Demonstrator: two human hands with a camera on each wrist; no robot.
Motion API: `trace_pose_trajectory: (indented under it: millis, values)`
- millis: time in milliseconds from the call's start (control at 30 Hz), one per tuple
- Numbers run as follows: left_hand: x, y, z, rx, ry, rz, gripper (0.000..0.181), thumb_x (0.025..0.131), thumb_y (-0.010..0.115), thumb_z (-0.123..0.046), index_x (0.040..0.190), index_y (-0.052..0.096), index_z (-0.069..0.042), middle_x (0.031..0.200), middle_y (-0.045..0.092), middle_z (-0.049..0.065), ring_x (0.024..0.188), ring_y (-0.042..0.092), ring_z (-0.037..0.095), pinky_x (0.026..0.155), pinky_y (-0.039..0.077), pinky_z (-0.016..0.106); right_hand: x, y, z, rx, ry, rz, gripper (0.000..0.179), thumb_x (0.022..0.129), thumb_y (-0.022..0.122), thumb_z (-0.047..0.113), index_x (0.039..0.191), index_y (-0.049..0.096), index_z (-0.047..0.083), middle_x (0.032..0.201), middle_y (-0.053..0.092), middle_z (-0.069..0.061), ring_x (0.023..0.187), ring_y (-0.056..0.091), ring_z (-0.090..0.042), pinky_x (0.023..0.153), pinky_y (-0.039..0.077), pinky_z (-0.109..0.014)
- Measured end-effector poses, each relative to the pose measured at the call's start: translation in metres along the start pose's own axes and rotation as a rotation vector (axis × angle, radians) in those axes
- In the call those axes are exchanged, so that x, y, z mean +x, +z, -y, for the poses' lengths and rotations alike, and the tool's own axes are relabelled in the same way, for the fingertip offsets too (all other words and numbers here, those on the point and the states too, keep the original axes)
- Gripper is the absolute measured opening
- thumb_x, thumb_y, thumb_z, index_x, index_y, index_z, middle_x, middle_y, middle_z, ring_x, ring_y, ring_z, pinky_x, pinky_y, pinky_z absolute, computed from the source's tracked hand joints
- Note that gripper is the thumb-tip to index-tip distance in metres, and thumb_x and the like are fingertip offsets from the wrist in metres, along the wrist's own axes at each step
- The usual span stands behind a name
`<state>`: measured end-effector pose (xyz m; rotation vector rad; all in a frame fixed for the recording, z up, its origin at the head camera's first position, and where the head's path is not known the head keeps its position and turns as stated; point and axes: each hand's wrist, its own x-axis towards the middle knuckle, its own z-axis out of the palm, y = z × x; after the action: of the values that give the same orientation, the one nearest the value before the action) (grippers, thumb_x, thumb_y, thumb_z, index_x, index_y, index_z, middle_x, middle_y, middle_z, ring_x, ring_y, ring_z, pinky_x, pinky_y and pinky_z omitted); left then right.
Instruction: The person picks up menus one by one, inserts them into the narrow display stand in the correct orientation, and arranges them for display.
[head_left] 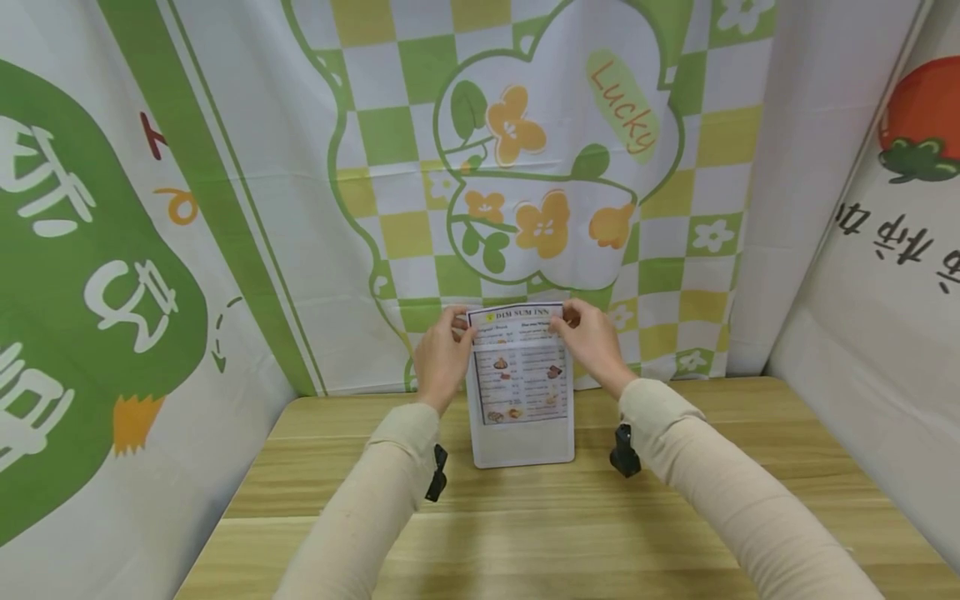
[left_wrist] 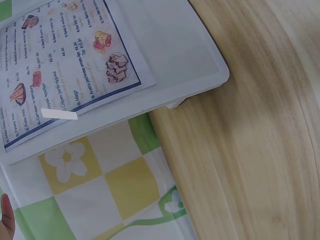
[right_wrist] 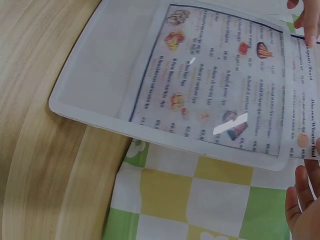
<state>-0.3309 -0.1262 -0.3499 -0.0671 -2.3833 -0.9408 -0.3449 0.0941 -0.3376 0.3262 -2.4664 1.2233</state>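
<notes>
A printed menu sheet [head_left: 519,379] headed "DIM SUM INN" sits partly inside a clear-fronted white sign holder [head_left: 525,447], its top strip sticking out above the frame. The holder stands upright on the table in the head view. My left hand [head_left: 442,360] pinches the sheet's upper left corner between thumb and fingers; my right hand [head_left: 597,340] pinches the upper right one. Below the print, the holder's lower part is bare white, as the right wrist view also shows. In the left wrist view only a bit of hand [left_wrist: 6,222] appears at the edge.
The wooden table [head_left: 480,542] ends just behind the holder at a hanging cloth [head_left: 420,175] with green and yellow checks. Printed cloths [head_left: 90,275] hang at both sides. A small black device [head_left: 625,452] is strapped at each wrist.
</notes>
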Motion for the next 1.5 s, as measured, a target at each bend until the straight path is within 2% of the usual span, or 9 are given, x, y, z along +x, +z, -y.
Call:
trace_pose_trajectory:
  millis: [133, 233, 400, 600, 867, 1067, 1267, 1500]
  values:
    - [-0.002, 0.001, 0.003, -0.005, 0.015, -0.005, 0.034, 0.087, 0.066, -0.027, 0.119, 0.058, -0.021, 0.094, 0.068, -0.007, 0.070, 0.062, 0.009, 0.057, 0.043, 0.027, 0.002, -0.001, 0.003, 0.029, -0.016, -0.017, 0.019, 0.091, 0.061, 0.022, 0.107, 0.063, 0.012, 0.092, 0.062, -0.003, 0.082, 0.056, -0.018, 0.068, 0.046, -0.034]
    - [-0.003, 0.002, 0.005, -0.005, 0.023, -0.007, 0.035, 0.087, 0.066, -0.025, 0.120, 0.057, -0.023, 0.094, 0.069, -0.007, 0.070, 0.062, 0.009, 0.056, 0.043, 0.027, 0.002, -0.002, 0.004, 0.019, -0.033, -0.019, 0.020, 0.091, 0.061, 0.020, 0.109, 0.064, 0.013, 0.092, 0.062, -0.003, 0.081, 0.056, -0.018, 0.067, 0.046, -0.034]
    - [-0.005, 0.000, 0.007, 0.007, 0.022, 0.008, 0.033, 0.087, 0.066, -0.026, 0.120, 0.058, -0.025, 0.093, 0.069, -0.008, 0.069, 0.060, 0.009, 0.054, 0.041, 0.028, 0.000, -0.001, 0.001, -0.025, -0.056, -0.025, 0.018, 0.089, 0.063, 0.019, 0.107, 0.067, 0.016, 0.089, 0.065, -0.003, 0.077, 0.057, -0.017, 0.063, 0.046, -0.032]
    - [-0.009, -0.002, 0.010, 0.006, 0.015, 0.036, 0.022, 0.087, 0.065, -0.028, 0.109, 0.063, -0.024, 0.093, 0.069, -0.009, 0.072, 0.060, 0.008, 0.058, 0.043, 0.028, -0.003, 0.003, -0.005, -0.053, -0.044, -0.010, 0.015, 0.088, 0.065, 0.019, 0.102, 0.069, 0.015, 0.087, 0.066, -0.001, 0.074, 0.058, -0.016, 0.061, 0.047, -0.030]
    - [-0.012, -0.002, 0.016, 0.045, 0.003, 0.046, 0.011, 0.086, 0.066, -0.032, 0.095, 0.067, -0.026, 0.096, 0.066, -0.011, 0.083, 0.058, 0.011, 0.062, 0.045, 0.028, -0.009, 0.008, -0.012, -0.070, -0.043, 0.005, 0.014, 0.088, 0.064, 0.023, 0.098, 0.069, 0.014, 0.093, 0.064, -0.001, 0.089, 0.055, -0.019, 0.075, 0.045, -0.037]
    - [-0.017, -0.001, 0.019, 0.059, -0.003, 0.065, 0.011, 0.087, 0.064, -0.035, 0.095, 0.068, -0.028, 0.098, 0.064, -0.010, 0.088, 0.058, 0.014, 0.065, 0.045, 0.030, -0.015, 0.012, -0.017, -0.105, -0.050, -0.004, 0.015, 0.089, 0.064, 0.025, 0.098, 0.070, 0.015, 0.096, 0.063, -0.002, 0.093, 0.054, -0.021, 0.078, 0.044, -0.039]
    - [-0.020, 0.001, 0.021, 0.071, -0.017, 0.058, 0.013, 0.088, 0.062, -0.038, 0.096, 0.068, -0.030, 0.100, 0.064, -0.011, 0.085, 0.056, 0.009, 0.066, 0.044, 0.031, -0.019, 0.014, -0.021, -0.089, -0.051, -0.006, 0.016, 0.088, 0.065, 0.023, 0.101, 0.070, 0.014, 0.103, 0.063, -0.003, 0.094, 0.053, -0.021, 0.078, 0.043, -0.040]
    - [-0.023, 0.002, 0.024, 0.062, 0.017, 0.025, 0.013, 0.088, 0.063, -0.035, 0.097, 0.069, -0.028, 0.100, 0.065, -0.011, 0.083, 0.057, 0.009, 0.063, 0.045, 0.029, -0.024, 0.014, -0.023, -0.066, -0.060, 0.005, 0.017, 0.088, 0.065, 0.022, 0.103, 0.070, 0.016, 0.111, 0.061, -0.005, 0.093, 0.054, -0.021, 0.077, 0.043, -0.041]
